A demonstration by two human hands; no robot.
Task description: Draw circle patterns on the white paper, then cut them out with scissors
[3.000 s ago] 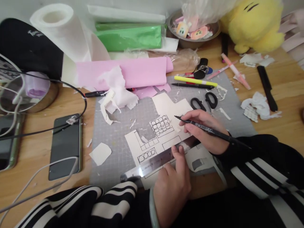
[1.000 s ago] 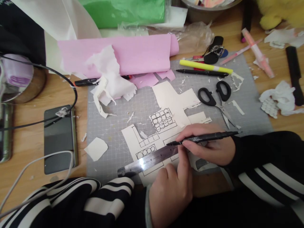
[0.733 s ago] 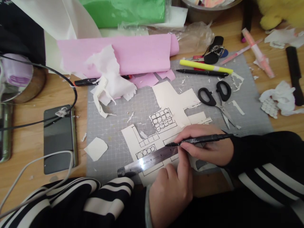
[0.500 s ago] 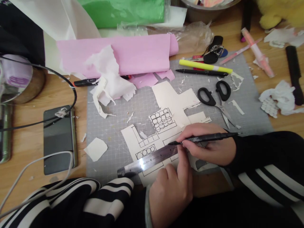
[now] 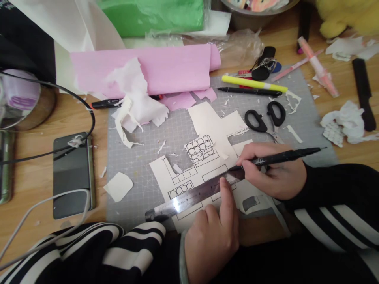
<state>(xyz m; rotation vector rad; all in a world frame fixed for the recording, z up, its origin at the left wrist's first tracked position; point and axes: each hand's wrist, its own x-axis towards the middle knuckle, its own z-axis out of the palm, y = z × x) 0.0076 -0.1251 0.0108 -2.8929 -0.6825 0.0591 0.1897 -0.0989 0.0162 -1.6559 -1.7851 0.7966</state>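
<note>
A cut piece of white card (image 5: 207, 118) carries black line drawings: rows of circles, boxes and long rectangles. Across it lies a metal ruler (image 5: 189, 200), tilted up to the right. My left hand (image 5: 211, 240) presses the ruler down with its outstretched index finger, the other fingers curled. In my right hand (image 5: 272, 169) is a black pen (image 5: 290, 154), closed between thumb and fingers. Its tip rests at the ruler's upper edge, under a drawn rectangle. Black-handled scissors (image 5: 276, 114) lie just beyond my right hand, which covers part of their blades.
Under the card is a grey cutting mat (image 5: 133, 157) with paper scraps. Behind it lie rolled pink paper (image 5: 142, 69), a yellow marker (image 5: 254, 83) and a black marker (image 5: 248, 91). A phone (image 5: 72, 173) and cables are at left, a black comb (image 5: 363, 92) at right.
My right hand and pen have slid to the right and slightly up along the ruler's edge. A line now shows under the rectangle there. My left hand and the ruler stay put.
</note>
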